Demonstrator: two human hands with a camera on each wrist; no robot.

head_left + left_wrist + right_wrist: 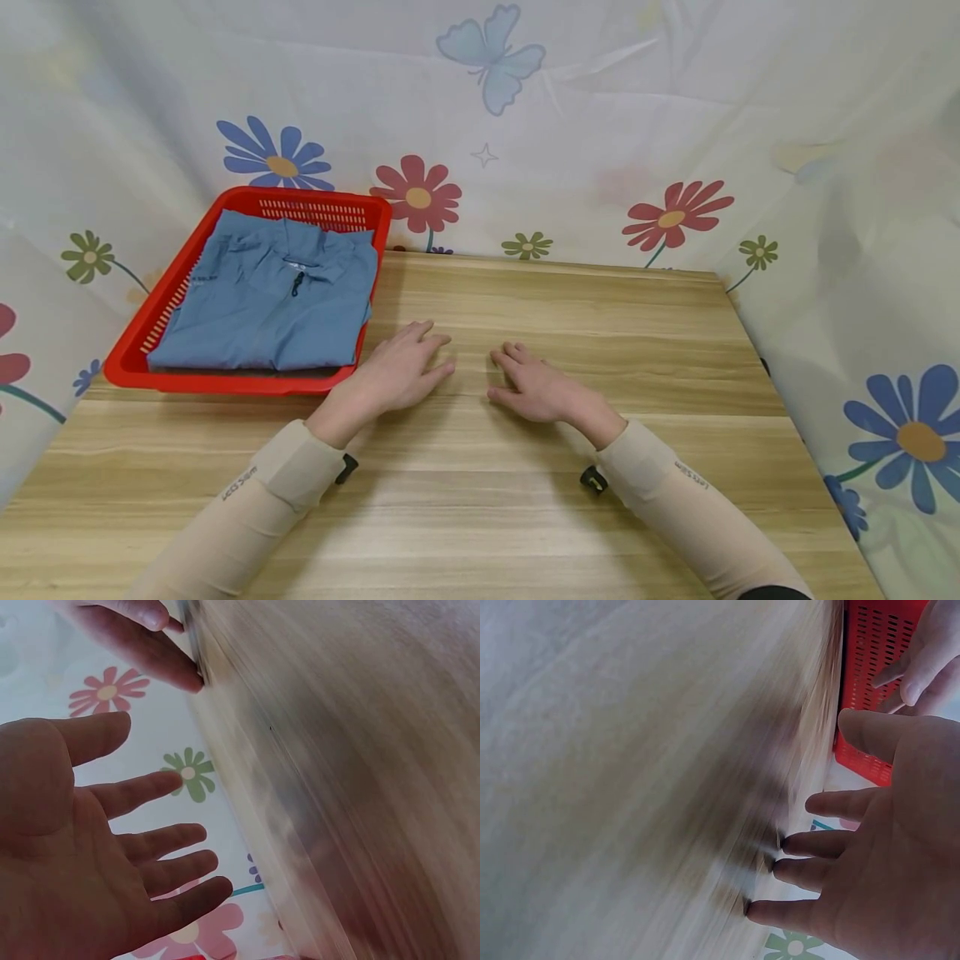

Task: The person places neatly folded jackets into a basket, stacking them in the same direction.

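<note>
A folded blue garment [258,312] with a collar and a dark zip pull lies in a red plastic basket [225,384] at the left of the table. My left hand [401,368] is just right of the basket's near right corner, its fingers spread and holding nothing. In the left wrist view the palm of the left hand [82,847] faces the camera. Across a short gap, my right hand [536,386] is low over the middle of the table with relaxed fingers. The right wrist view shows fingertips of the right hand [885,862] right at the wood surface.
The wood-grain table [480,517] ends at a back edge against a white curtain [585,142] printed with flowers and a butterfly. More of this curtain hangs along both sides. Beige sleeves [667,492] cover the forearms, and a small dark device [594,480] sits at each wrist.
</note>
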